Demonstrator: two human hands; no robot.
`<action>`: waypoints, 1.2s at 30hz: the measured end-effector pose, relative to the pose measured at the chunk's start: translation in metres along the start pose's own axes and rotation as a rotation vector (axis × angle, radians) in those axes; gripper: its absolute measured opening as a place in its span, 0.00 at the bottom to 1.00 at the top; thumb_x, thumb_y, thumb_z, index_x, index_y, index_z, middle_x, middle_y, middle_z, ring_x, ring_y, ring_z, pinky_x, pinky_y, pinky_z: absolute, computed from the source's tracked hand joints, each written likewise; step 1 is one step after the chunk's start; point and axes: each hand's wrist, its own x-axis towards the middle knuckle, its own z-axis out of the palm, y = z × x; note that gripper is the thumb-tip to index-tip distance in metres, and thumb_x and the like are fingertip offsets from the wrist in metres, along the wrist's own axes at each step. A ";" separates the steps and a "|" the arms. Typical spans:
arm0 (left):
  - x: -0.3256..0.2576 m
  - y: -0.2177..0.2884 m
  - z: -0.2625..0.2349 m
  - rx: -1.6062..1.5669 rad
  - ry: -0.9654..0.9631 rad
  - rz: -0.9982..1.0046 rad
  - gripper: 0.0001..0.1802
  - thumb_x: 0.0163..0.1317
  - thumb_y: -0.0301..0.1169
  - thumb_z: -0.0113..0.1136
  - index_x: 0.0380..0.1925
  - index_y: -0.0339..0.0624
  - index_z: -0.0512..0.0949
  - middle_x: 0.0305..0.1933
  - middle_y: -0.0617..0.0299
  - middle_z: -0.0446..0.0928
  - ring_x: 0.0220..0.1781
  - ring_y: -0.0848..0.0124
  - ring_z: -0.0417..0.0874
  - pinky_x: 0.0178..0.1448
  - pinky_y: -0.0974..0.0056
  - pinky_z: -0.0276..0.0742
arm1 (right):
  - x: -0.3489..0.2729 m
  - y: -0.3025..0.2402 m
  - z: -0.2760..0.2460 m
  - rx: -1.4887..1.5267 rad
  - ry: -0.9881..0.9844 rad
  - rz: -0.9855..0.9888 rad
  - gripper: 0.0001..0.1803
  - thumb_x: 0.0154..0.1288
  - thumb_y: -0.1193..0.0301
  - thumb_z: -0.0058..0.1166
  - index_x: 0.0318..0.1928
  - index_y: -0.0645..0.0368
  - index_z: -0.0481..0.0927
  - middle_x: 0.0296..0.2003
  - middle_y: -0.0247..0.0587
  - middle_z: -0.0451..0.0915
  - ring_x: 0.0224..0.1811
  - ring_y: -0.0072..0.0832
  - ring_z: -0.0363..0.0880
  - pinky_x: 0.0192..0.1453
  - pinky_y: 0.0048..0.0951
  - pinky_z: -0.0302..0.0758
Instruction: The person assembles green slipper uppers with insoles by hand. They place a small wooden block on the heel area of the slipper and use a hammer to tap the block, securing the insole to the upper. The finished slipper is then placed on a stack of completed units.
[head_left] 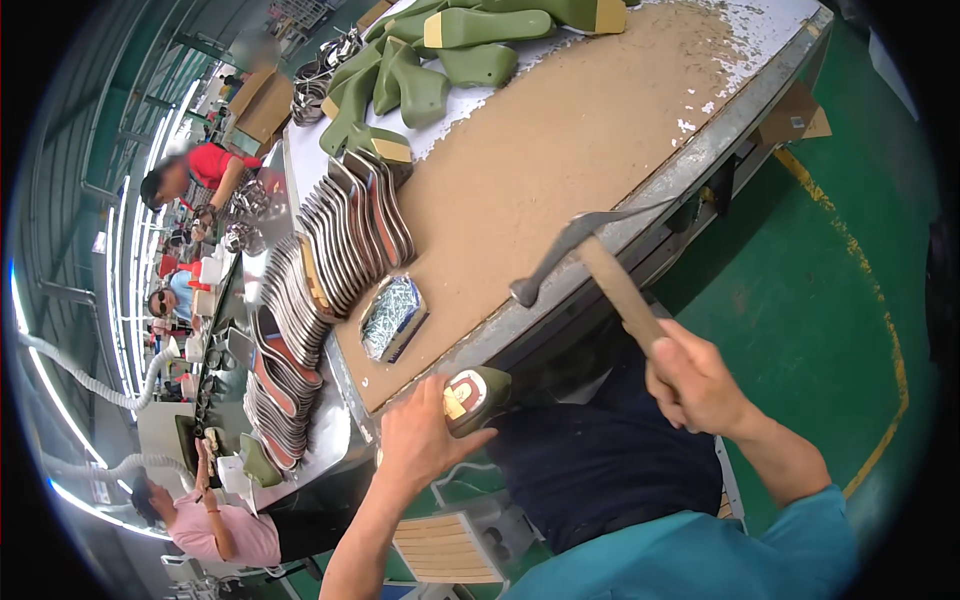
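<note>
Nearest, at the bench edge above the lap, the left hand (425, 440) grips a green shoe form (476, 397) w/ its heel end up, while the right hand (695, 385) is clenched on a raised hammer (590, 262). This looks like mid-hammering; the next blow likely needs the form held steady, fingers clear. Farther back on the worn table (560, 150): a patterned insole (392, 317), fanned soles (340, 250), then more green forms (430, 60).
</note>
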 end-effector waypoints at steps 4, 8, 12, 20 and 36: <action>-0.006 0.000 0.006 -0.037 -0.020 -0.121 0.37 0.42 0.47 0.72 0.46 0.34 0.69 0.37 0.46 0.79 0.40 0.50 0.82 0.44 0.52 0.75 | -0.018 0.015 -0.022 0.393 0.193 -0.149 0.20 0.77 0.58 0.33 0.50 0.64 0.69 0.16 0.33 0.66 0.10 0.17 0.62 0.13 0.19 0.62; 0.001 -0.002 0.014 -0.043 0.036 -0.053 0.35 0.42 0.45 0.71 0.45 0.34 0.68 0.34 0.46 0.79 0.37 0.49 0.82 0.42 0.52 0.75 | -0.019 0.052 0.023 0.561 0.249 -0.098 0.14 0.73 0.62 0.42 0.42 0.61 0.69 0.16 0.33 0.67 0.11 0.19 0.65 0.15 0.23 0.65; -0.016 -0.006 0.012 -0.056 0.021 -0.133 0.33 0.42 0.44 0.71 0.42 0.34 0.68 0.34 0.46 0.79 0.36 0.49 0.82 0.40 0.52 0.76 | -0.017 0.056 0.055 0.223 -0.175 0.374 0.13 0.72 0.63 0.48 0.34 0.58 0.68 0.19 0.28 0.68 0.14 0.13 0.64 0.16 0.19 0.63; -0.006 -0.004 0.013 -0.068 0.033 -0.121 0.35 0.42 0.44 0.71 0.45 0.33 0.68 0.33 0.44 0.79 0.37 0.48 0.82 0.42 0.51 0.76 | -0.011 0.032 -0.007 0.737 0.487 -0.242 0.14 0.72 0.60 0.46 0.32 0.57 0.68 0.11 0.25 0.58 0.06 0.18 0.57 0.09 0.21 0.56; 0.016 -0.009 -0.007 -0.590 -0.234 0.068 0.34 0.55 0.37 0.69 0.61 0.48 0.65 0.45 0.60 0.75 0.48 0.69 0.75 0.55 0.65 0.70 | -0.052 0.083 0.013 0.122 0.148 0.250 0.14 0.71 0.65 0.47 0.31 0.59 0.64 0.16 0.29 0.67 0.13 0.13 0.64 0.16 0.19 0.62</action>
